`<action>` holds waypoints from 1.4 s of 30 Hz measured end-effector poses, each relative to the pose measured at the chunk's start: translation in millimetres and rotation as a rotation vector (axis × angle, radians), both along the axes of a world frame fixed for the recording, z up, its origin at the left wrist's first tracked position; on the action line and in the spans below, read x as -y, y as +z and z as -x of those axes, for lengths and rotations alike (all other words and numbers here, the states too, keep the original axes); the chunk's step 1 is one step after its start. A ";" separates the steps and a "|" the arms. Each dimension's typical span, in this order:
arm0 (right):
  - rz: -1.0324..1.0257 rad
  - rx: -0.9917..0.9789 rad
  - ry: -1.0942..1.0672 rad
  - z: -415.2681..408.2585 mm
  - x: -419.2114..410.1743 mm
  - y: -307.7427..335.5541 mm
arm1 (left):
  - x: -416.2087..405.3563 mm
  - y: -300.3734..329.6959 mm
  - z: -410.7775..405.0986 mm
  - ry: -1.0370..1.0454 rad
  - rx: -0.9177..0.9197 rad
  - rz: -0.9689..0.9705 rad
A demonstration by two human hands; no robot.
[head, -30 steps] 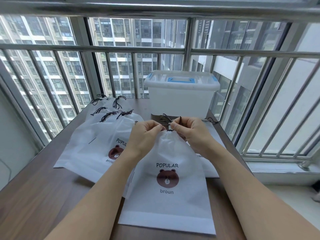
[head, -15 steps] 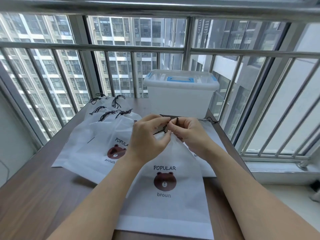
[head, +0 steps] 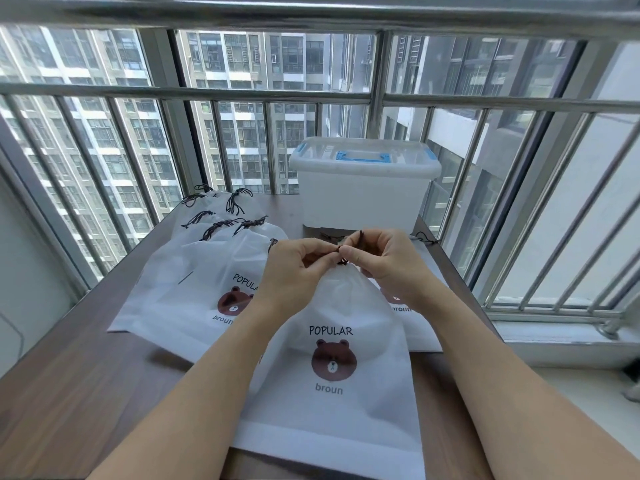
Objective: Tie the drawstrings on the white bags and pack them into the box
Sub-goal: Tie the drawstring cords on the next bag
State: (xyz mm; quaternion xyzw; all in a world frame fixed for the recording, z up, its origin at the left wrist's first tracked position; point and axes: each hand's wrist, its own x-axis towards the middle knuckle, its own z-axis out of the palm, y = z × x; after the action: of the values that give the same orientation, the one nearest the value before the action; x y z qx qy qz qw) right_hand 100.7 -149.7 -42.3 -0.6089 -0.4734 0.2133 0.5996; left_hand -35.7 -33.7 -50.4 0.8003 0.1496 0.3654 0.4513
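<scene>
A white drawstring bag (head: 332, 386) with a brown bear print lies on the wooden table in front of me, its mouth gathered tight. My left hand (head: 294, 268) and my right hand (head: 384, 261) both pinch its dark drawstring (head: 343, 259) at the gathered top, fingertips almost touching. Several more white bags (head: 207, 271) with dark cords lie fanned out to the left, and another bag (head: 415, 327) lies partly under my right forearm. The white plastic box (head: 363, 195) with a closed lid and blue handle stands behind my hands.
The wooden table (head: 79, 382) runs along a barred window. Metal railings (head: 519, 220) close in the left, back and right sides. A window sill (head: 561, 341) lies to the right of the table edge.
My hands have drawn closer together at the bag's top, and the drawstring ends now sit bunched between my fingertips. The bag has stayed in place.
</scene>
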 end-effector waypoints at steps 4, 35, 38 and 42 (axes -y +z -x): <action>-0.021 0.199 -0.134 -0.5 -0.2 -0.1 | 0.1 1.5 0.2 -0.099 -0.069 0.382; 0.084 -0.078 0.082 1.8 2.4 3.2 | 1.8 0.6 1.3 -0.067 0.096 0.178; 0.106 -0.105 0.122 2.6 3.7 4.1 | 2.0 1.1 1.5 -0.164 0.144 0.166; 0.117 -0.182 0.159 -0.3 3.4 2.4 | 2.9 2.6 1.3 -0.175 0.200 0.193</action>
State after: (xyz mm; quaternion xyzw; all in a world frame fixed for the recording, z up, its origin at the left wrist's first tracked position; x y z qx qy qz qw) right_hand 101.0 -153.1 -40.0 -0.5815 -0.4506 0.3416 0.5848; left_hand -37.0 -36.6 -47.8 0.7227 0.0680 0.3866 0.5689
